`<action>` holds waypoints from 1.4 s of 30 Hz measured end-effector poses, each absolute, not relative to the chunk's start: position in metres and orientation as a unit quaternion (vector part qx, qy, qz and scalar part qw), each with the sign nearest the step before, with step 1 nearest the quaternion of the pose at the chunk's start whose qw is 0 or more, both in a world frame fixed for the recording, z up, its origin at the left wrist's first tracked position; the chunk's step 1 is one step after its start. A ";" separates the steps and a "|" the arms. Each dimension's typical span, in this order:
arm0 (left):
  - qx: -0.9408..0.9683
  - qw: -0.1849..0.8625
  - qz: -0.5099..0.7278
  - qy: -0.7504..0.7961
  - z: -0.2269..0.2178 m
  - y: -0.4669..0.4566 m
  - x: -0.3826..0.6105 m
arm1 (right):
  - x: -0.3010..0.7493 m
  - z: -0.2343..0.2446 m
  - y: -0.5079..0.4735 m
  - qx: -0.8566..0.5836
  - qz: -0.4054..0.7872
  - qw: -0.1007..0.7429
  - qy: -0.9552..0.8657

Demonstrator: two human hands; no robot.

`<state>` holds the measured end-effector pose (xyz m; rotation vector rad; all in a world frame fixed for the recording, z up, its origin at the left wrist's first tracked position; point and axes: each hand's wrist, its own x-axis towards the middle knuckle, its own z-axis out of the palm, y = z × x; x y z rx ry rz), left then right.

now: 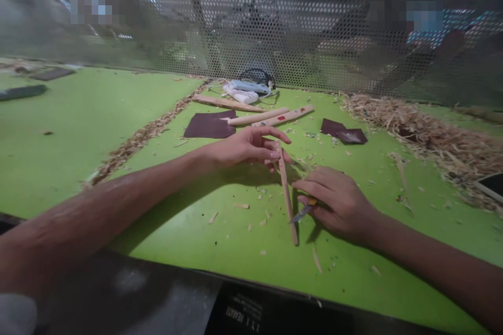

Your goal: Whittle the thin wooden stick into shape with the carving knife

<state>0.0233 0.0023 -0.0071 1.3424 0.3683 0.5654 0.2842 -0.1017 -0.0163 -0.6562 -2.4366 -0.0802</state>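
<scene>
A thin wooden stick [287, 199] stands tilted on the green table [98, 115], its lower end touching the surface near me. My left hand [243, 147] pinches the stick's upper end between fingertips, the other fingers stretched out. My right hand [338, 203] is closed round a small knife [302, 213] with a yellow handle. The blade points left and touches the stick's lower half.
Three more carved sticks [271, 114] lie further back beside a dark sandpaper sheet [211, 124]. Smaller dark pieces [346, 133] lie to the right. A heap of wood shavings [424, 131] fills the right side. White cabling [245, 90] rests against a perforated metal screen [275, 26].
</scene>
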 end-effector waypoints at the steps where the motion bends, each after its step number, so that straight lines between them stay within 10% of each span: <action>1: 0.606 0.731 0.263 0.169 -0.008 0.003 0.024 | 0.284 -0.016 -0.102 -0.251 -0.034 0.301 -0.919; 42: 0.622 0.727 0.235 0.173 -0.014 0.006 0.025 | 0.286 -0.012 -0.107 -0.224 0.030 0.256 -0.940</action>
